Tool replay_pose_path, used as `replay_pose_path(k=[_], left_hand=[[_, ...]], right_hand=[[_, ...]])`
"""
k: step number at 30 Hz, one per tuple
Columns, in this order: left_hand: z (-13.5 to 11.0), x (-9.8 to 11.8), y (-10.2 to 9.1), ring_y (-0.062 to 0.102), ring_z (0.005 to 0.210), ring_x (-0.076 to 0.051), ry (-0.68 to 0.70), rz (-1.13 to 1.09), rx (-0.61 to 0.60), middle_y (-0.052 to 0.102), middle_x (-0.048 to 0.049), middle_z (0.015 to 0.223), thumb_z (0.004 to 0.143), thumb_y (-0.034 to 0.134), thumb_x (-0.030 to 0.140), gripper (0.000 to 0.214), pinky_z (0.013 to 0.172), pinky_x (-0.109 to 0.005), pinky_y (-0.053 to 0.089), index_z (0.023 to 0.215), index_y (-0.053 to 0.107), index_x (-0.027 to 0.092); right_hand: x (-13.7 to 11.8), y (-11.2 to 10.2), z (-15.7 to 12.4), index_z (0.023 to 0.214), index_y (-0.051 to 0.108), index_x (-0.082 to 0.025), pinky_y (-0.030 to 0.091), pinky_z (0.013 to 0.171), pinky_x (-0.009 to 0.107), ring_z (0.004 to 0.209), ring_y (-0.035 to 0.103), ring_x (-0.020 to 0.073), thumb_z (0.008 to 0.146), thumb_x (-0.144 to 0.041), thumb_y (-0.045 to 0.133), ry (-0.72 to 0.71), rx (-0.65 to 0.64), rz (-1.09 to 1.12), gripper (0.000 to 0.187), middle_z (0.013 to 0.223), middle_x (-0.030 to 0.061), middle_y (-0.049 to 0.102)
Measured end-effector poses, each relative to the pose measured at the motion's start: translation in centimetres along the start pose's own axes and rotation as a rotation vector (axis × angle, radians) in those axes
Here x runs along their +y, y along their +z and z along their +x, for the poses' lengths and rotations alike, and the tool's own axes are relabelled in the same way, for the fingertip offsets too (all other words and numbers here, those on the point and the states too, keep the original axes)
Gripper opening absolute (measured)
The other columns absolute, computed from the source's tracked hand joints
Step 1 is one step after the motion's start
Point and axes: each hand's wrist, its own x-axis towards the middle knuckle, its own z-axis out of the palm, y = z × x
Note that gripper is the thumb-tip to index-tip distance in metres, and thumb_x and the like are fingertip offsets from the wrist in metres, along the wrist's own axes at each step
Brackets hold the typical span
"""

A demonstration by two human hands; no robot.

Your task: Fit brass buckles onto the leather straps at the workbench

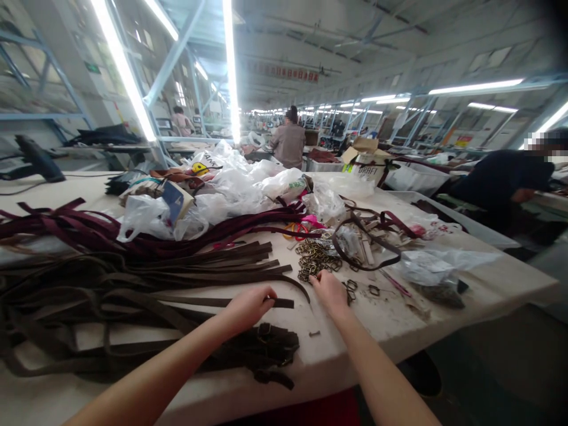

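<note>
A dark brown leather strap (282,303) lies flat on the counter (390,322), its squared end reaching just past the left hand (248,309). The fingers (268,293) of that hand are together and curled down onto the strap; whether they grip it or only rest on it, I cannot tell. The right hand (329,294) is near, its fingers (318,279) also together, their tips at the near edge of a heap of brass rectangular buckles (316,259); contact looks likely, but I cannot tell if they hold any.

Just right of that hand lie 2 loose dark buckles (350,289), and 1 more (374,290) sits a little farther on. 1 small metal piece (314,333) lies on the counter between the hands and its front edge.

The strap belongs to 1 long bundle of dark brown straps (133,278) spreading left. 1 burgundy bundle (133,232) lies behind it, and 1 dark tangle of buckled straps (261,349) sits below the left forearm.

Beyond them is a mound of clear plastic bags (235,189). 3 co-workers are visible: 1 at the right (501,177) and 2 farther back (288,141) (180,121).
</note>
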Motion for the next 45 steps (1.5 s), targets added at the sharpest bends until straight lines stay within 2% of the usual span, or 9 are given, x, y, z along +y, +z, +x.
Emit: replay_pose_path(k=[7,9,13,16,21,26,33,38,45], left_hand=[[-1.2,0.4,-0.2,0.053,0.066,-0.015,-0.076,-0.256,0.038,0.061,0.0003,0.071,0.077,0.044,0.035,0.022,0.059,-0.023,0.037,0.079,0.058,0.018],[-1.1,0.0,-0.3,0.051,0.064,-0.014,-0.096,-0.31,0.077,0.06,0.0007,0.069,0.076,0.045,0.037,0.023,0.058,-0.023,0.036,0.077,0.057,0.017],[-0.9,-0.7,-0.5,0.048,0.06,-0.013,-0.166,-0.428,0.19,0.055,0.0014,0.065,0.073,0.048,0.041,0.026,0.056,-0.023,0.035,0.074,0.055,0.016],[-1.2,-1.0,-0.7,0.043,0.054,-0.011,-0.211,-0.614,0.143,0.05,0.003,0.06,0.072,0.049,0.041,0.025,0.052,-0.022,0.032,0.073,0.052,0.016],[-3.2,0.2,-2.5,0.033,0.05,-0.008,-0.189,-0.904,-0.122,0.042,0.0054,0.054,0.07,0.053,0.041,0.026,0.049,-0.02,0.025,0.071,0.05,0.016],[-4.5,0.3,-3.8,0.032,0.055,-0.009,-0.146,-0.928,-0.248,0.04,0.005,0.057,0.074,0.053,0.048,0.032,0.052,-0.02,0.025,0.069,0.049,0.016],[-4.1,-1.1,-3.2,0.03,0.055,-0.01,-0.19,-1.002,-0.284,0.038,0.0049,0.056,0.074,0.054,0.048,0.033,0.052,-0.02,0.025,0.068,0.049,0.017],[-4.5,-1.1,-3.2,0.03,0.053,-0.01,-0.197,-1.07,-0.278,0.039,0.0046,0.054,0.074,0.055,0.047,0.031,0.052,-0.021,0.025,0.068,0.05,0.016],[-5.2,-0.7,-3.6,0.031,0.052,-0.008,-0.184,-1.098,-0.242,0.04,0.005,0.052,0.074,0.056,0.043,0.032,0.053,-0.021,0.023,0.062,0.048,0.015]], right_hand=[[0.2,-0.5,0.1,0.074,0.053,-0.018,0.034,0.058,0.027,0.07,0.054,0.0178,0.078,-0.03,0.047,0.007,-0.03,0.168,0.014,0.074,0.0042,0.059],[0.0,-1.3,-1.3,0.074,0.051,-0.018,0.036,0.058,0.026,0.067,0.052,0.016,0.077,-0.034,0.049,-0.004,-0.091,0.427,0.016,0.07,0.0018,0.056],[-2.2,-3.1,-4.8,0.075,0.05,-0.017,0.037,0.054,0.024,0.06,0.049,0.0126,0.068,-0.044,0.061,0.073,-0.405,1.127,0.029,0.065,-0.001,0.052],[-4.4,-3.8,-6.8,0.075,0.05,-0.016,0.036,0.052,0.021,0.057,0.048,0.0095,0.065,-0.042,0.068,0.088,-0.566,1.334,0.033,0.067,-0.0012,0.054],[-6.7,-3.7,-8.5,0.076,0.05,-0.016,0.034,0.047,0.019,0.05,0.046,0.0077,0.065,-0.04,0.07,0.113,-0.708,1.436,0.033,0.058,-0.0028,0.052],[-7.2,-3.8,-9.1,0.074,0.047,-0.016,0.035,0.044,0.018,0.047,0.048,0.0073,0.059,-0.038,0.075,0.166,-0.883,1.613,0.039,0.058,-0.0034,0.052],[-7.4,-3.3,-8.9,0.074,0.049,-0.015,0.039,0.042,0.017,0.047,0.051,0.0075,0.058,-0.035,0.076,0.142,-0.872,1.646,0.037,0.061,-0.0018,0.056],[-7.6,-3.2,-9.5,0.074,0.049,-0.016,0.039,0.044,0.016,0.048,0.051,0.0069,0.06,-0.036,0.075,0.153,-0.917,1.68,0.036,0.059,-0.0028,0.054],[-7.7,-3.1,-10.3,0.075,0.05,-0.016,0.038,0.044,0.015,0.048,0.049,0.0056,0.065,-0.029,0.074,0.232,-0.858,1.71,0.029,0.061,-0.0036,0.053]])
